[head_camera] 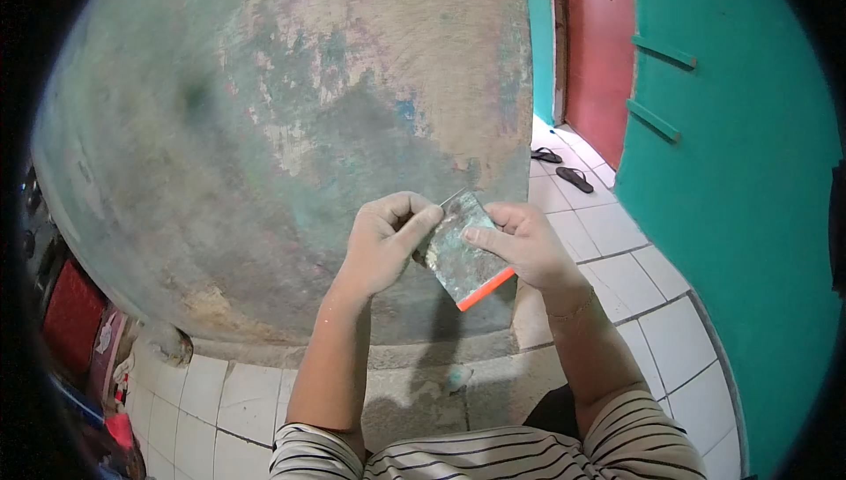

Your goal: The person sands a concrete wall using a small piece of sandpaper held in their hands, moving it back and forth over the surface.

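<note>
Between my hands is a flat rectangular pad [468, 246] with a worn grey-green face and a bright orange lower edge. It is tilted, and whether its face is sandpaper or another sheet I cannot tell. My left hand [386, 239] pinches its upper left edge between thumb and fingers. From the right side my right hand [529, 242] grips it, thumb lying across the face and fingers mostly hidden behind. Pale dust coats both hands. Behind the pad stands a wall [357, 129] with patchy, scraped paint in grey, green, beige and pink.
White floor tiles [611, 229] run along the right and lower left. A pair of dark flip-flops [574, 179] lies near the red door [595, 50]. The green wall [727, 169] carries two short ledges [653, 121]. Assorted items, including a red panel [74, 315], stand at far left.
</note>
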Available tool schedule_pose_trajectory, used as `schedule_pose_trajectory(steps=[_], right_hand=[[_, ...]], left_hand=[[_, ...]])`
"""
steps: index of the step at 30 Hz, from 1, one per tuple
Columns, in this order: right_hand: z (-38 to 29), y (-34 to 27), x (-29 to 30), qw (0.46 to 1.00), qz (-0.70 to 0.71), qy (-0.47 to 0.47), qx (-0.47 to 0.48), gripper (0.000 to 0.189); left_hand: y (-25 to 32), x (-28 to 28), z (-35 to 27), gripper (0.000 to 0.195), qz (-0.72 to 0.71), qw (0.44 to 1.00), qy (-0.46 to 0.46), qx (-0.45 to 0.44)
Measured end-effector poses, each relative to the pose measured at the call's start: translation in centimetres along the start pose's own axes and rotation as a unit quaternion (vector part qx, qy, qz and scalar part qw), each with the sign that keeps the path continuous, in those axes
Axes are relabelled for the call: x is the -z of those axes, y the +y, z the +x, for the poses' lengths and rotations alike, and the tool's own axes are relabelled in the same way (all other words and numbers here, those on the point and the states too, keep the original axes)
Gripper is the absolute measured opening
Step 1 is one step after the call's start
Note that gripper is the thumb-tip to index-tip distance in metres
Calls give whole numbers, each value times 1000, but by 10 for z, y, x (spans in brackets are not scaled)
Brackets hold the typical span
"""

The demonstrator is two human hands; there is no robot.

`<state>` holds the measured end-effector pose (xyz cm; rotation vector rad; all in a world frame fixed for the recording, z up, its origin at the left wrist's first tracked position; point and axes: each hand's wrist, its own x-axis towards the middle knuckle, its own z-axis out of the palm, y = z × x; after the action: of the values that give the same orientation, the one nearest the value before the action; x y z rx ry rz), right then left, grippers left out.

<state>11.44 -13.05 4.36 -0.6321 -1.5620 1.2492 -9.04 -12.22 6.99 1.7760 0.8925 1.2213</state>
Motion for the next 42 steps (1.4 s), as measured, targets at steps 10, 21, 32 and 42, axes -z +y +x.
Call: schedule_pose_trajectory(steps=[10, 21, 32, 42], right_hand=[[5, 7, -20, 973, -32, 186, 136, 17], [55, 77, -6, 957, -118, 266, 10, 30], [115, 59, 9, 889, -221, 365, 169, 31], [108, 73, -4, 899, -211, 357, 140, 31]], left_hand=[[-30, -44, -33, 28, -80, 968, 228, -74], [-79, -36, 44, 38, 188, 951, 246, 11], [-44, -34, 102, 28, 266, 911, 293, -118], [-61, -14, 98, 28, 174, 957, 231, -35]])
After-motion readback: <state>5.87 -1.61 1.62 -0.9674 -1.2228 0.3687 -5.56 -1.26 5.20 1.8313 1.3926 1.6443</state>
